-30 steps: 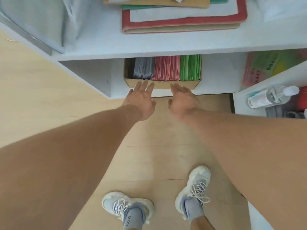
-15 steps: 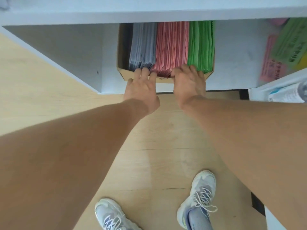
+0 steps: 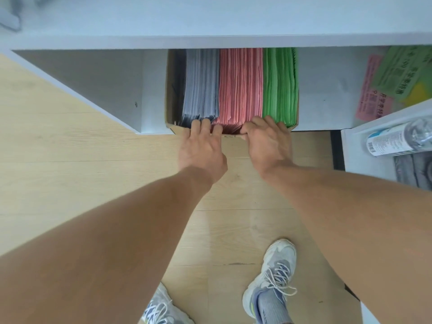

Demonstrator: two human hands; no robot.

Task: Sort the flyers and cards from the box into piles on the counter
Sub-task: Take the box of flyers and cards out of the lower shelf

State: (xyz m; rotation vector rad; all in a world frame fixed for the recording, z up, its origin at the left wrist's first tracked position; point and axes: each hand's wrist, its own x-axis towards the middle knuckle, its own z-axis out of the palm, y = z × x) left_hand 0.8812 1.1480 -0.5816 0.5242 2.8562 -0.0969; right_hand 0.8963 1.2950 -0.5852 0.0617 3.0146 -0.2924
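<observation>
A cardboard box (image 3: 171,90) sits in the open shelf under the white counter (image 3: 210,22). Upright in it stand a grey-blue stack of flyers (image 3: 202,83), a pink stack (image 3: 240,85) and a green stack (image 3: 279,85). My left hand (image 3: 202,148) has its fingers hooked over the box's front edge, by the grey-blue stack. My right hand (image 3: 268,141) grips the same front edge, fingers curled over it in front of the pink and green stacks. The box's front wall is mostly hidden behind both hands.
Loose pink and green flyers (image 3: 397,78) lie in the shelf compartment to the right. A plastic bottle (image 3: 397,139) lies on a lower white shelf at the right edge. Wooden floor and my two sneakers (image 3: 271,277) are below.
Both hands reached forward from in front of the box and closed over its front edge. The view dropped closer to the shelf opening.
</observation>
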